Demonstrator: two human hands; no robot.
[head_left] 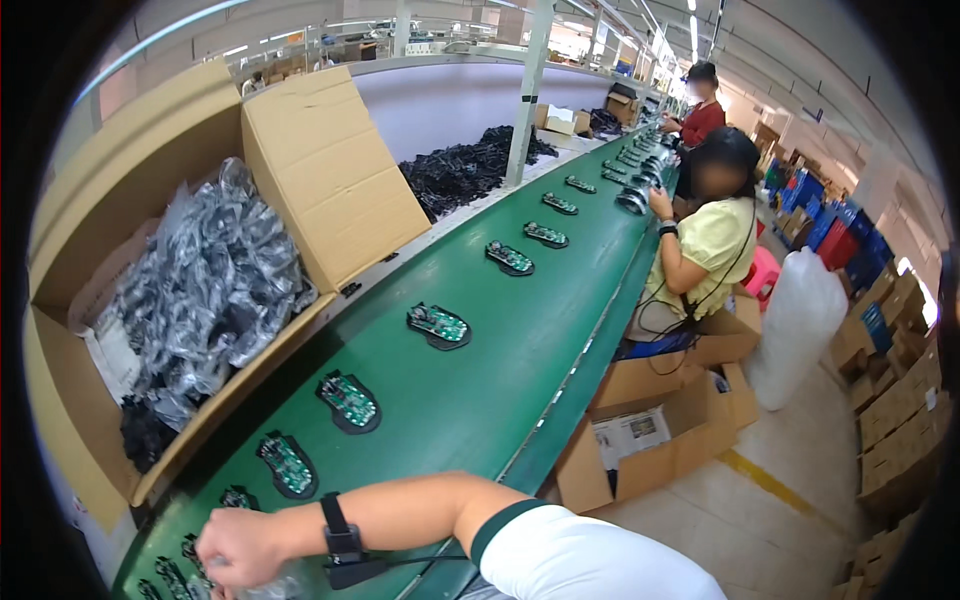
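My right hand [240, 548] hangs low over the near left end of the green conveyor belt [520, 370], its fingers curled closed. What they hold, if anything, is hidden. A bit of clear plastic [280, 583] shows just below the wrist. Beside the hand lie several black computer mouse bases with green circuit boards; one mouse base [238, 498] is partly covered by the hand. More mouse bases run in a line up the belt, such as this mouse base [287, 465] and another mouse base [349, 402]. My left hand is out of view.
At the left stands an open cardboard box [285, 190] of plastic-wrapped dark parts [215, 290]. Black parts [465, 170] are heaped beyond it, near a post [528, 95]. Co-workers, one in yellow [715, 240], one in red [703, 122], sit along the right. Cartons [655, 440] stand below.
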